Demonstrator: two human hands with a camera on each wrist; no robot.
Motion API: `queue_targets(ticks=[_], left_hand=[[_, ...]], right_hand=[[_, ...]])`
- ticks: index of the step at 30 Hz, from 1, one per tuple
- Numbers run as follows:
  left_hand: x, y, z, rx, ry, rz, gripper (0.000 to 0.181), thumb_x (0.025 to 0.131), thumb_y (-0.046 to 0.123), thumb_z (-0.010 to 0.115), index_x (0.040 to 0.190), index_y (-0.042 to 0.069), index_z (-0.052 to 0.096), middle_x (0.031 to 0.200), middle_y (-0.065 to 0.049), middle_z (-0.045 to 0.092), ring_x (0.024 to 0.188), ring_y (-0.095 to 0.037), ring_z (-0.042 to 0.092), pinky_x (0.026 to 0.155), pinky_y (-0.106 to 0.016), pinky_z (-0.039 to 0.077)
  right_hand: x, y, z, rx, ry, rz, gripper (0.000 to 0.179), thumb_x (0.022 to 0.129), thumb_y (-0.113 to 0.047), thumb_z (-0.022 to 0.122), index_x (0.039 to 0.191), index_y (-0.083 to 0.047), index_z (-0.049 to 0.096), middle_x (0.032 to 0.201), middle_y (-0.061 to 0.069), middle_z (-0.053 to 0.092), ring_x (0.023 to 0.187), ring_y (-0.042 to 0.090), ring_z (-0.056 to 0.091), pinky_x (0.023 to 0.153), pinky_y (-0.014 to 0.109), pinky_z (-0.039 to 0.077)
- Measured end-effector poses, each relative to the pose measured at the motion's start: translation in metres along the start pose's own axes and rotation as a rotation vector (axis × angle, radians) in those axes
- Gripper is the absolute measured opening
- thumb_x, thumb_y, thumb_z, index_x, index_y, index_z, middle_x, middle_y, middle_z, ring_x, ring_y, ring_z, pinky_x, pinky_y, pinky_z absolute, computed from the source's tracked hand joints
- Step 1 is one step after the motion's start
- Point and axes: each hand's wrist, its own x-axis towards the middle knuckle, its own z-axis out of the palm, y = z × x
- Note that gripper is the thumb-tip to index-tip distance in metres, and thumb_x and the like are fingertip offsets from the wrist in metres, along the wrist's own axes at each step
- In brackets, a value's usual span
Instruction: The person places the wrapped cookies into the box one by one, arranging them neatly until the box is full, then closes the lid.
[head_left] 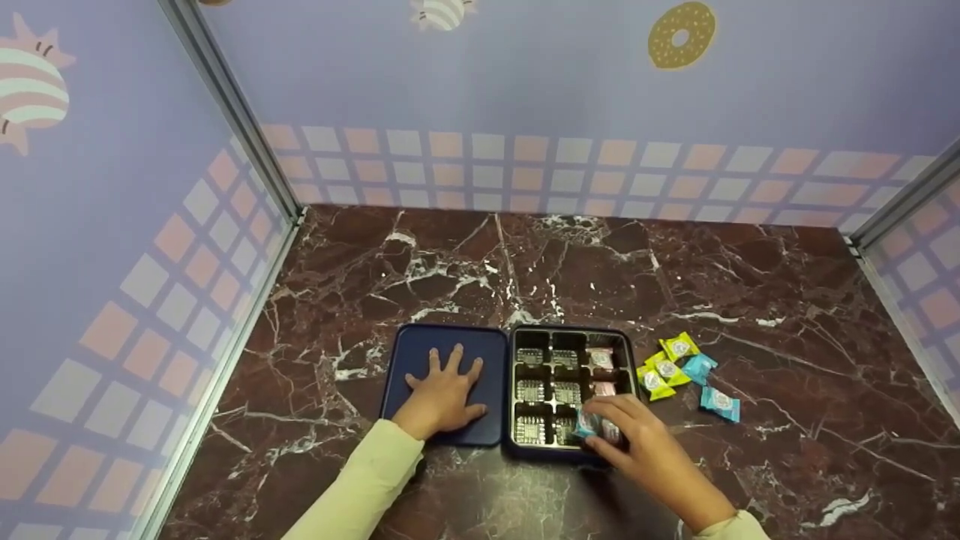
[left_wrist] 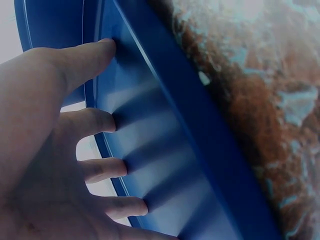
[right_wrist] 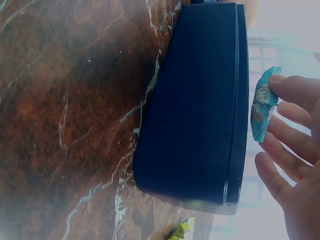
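Spread flat, my left hand rests on the dark blue lid, its fingertips on the inner surface in the left wrist view. Beside the lid stands a dark blue tin box with a black divided insert. My right hand is over its near right corner and pinches a blue-wrapped candy between thumb and fingers, just above the rim. Pink-wrapped candies sit in the right column of compartments, the nearest one partly hidden by my fingers. The left and middle columns show bare ribbed bottoms.
Several yellow-wrapped candies lie on the marbled table right of the box, with two blue-wrapped candies beside them. Patterned panels wall in the back and both sides.
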Motion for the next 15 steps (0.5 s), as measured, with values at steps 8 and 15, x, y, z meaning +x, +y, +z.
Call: queue_targets(ticks=[8,15], left_hand=[[-0.0004,0.0001,0.0001,0.005,-0.015,-0.001,0.074,0.09,0.051,0.062,0.152,0.023,0.034,0.162,-0.014,0.016,0.144,-0.054,0.011,0.093,-0.081,0.027],[-0.0012,0.0009,-0.0008,0.014,0.003,0.006,0.074,0.089,0.051,0.062,0.152,0.022,0.035,0.161,-0.016,0.017,0.143,-0.055,0.013,0.092,-0.082,0.028]], right_hand=[[0.0004,-0.0006,0.0026,0.01,-0.011,0.02,0.045,0.072,-0.014,0.084,0.115,-0.014,0.069,0.115,-0.001,0.066,0.105,0.011,0.06,0.088,0.033,0.055],[0.0002,-0.0009,0.0053,0.016,-0.025,0.027,0.044,0.073,-0.016,0.083,0.114,-0.012,0.069,0.115,-0.002,0.066,0.104,0.011,0.059,0.087,0.034,0.055]])
